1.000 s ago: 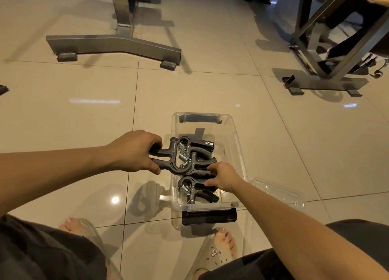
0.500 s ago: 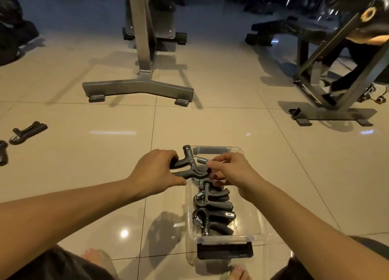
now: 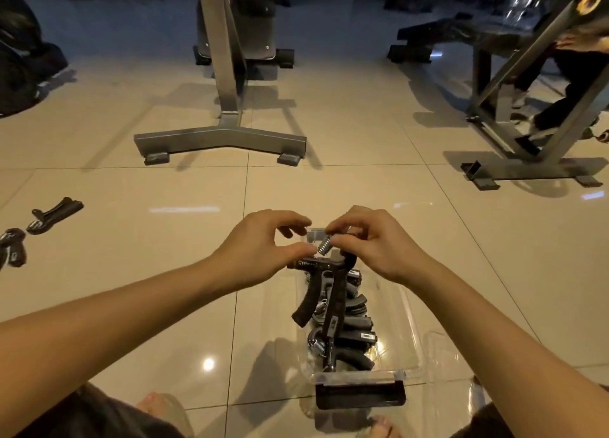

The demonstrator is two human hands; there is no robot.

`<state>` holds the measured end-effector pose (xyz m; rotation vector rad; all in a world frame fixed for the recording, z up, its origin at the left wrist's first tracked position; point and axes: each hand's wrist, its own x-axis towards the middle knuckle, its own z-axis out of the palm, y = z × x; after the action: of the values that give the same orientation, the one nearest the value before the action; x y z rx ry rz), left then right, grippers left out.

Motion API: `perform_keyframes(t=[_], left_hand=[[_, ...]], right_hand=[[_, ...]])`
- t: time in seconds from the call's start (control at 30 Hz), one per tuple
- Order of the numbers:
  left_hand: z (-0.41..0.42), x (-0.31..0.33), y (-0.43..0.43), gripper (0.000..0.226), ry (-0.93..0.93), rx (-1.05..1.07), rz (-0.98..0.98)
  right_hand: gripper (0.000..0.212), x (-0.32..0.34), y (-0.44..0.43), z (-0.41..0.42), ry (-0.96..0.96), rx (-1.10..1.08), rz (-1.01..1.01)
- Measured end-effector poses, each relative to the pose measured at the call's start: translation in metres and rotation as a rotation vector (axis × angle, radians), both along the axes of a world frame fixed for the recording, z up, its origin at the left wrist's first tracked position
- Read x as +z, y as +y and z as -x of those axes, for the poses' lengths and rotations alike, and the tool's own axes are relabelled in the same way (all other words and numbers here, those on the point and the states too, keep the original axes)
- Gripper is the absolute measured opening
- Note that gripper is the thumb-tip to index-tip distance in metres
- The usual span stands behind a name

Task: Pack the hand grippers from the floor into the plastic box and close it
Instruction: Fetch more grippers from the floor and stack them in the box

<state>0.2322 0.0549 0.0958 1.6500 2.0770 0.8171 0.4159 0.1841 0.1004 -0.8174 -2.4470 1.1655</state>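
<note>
Hand gripper [image 3: 324, 292] hung above the clear plastic box [image 3: 407, 309], handles pointing down toward you.
Your left hand [image 3: 260, 253] pinched its top bar and your right hand [image 3: 372, 243] pinched the spring [image 3: 324, 244]; more grippers [image 3: 354, 330] lay packed below, two others [image 3: 33, 223] far left on the floor.

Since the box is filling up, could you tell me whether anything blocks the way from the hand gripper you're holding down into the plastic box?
Nothing visible does. Both the left hand and right hand hold the hand gripper directly above the open plastic box; only packed grippers lie below, with the lid off.
</note>
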Motion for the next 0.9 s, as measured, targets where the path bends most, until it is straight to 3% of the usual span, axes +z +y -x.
perform_keyframes(t=[0.3, 0.43, 0.53, 0.7, 0.9], left_hand=[[-0.011, -0.007, 0.005, 0.028, -0.23, 0.004, 0.017], [-0.009, -0.006, 0.008, 0.024, -0.282, 0.064, -0.008], [-0.006, -0.006, 0.011, 0.023, -0.342, 0.174, -0.024], [0.003, -0.006, 0.017, 0.018, -0.541, 0.411, -0.069], [-0.006, -0.005, 0.023, 0.023, -0.736, 0.46, -0.079]], right_hand=[[0.02, -0.009, -0.003, 0.009, 0.156, -0.015, 0.144], [0.012, -0.008, -0.007, 0.01, 0.255, -0.108, 0.175], [0.015, -0.013, -0.011, 0.001, 0.186, -0.212, 0.055], [0.056, -0.027, -0.027, 0.002, -0.151, -0.113, -0.298], [0.065, -0.038, -0.028, 0.007, -0.291, -0.154, -0.605]])
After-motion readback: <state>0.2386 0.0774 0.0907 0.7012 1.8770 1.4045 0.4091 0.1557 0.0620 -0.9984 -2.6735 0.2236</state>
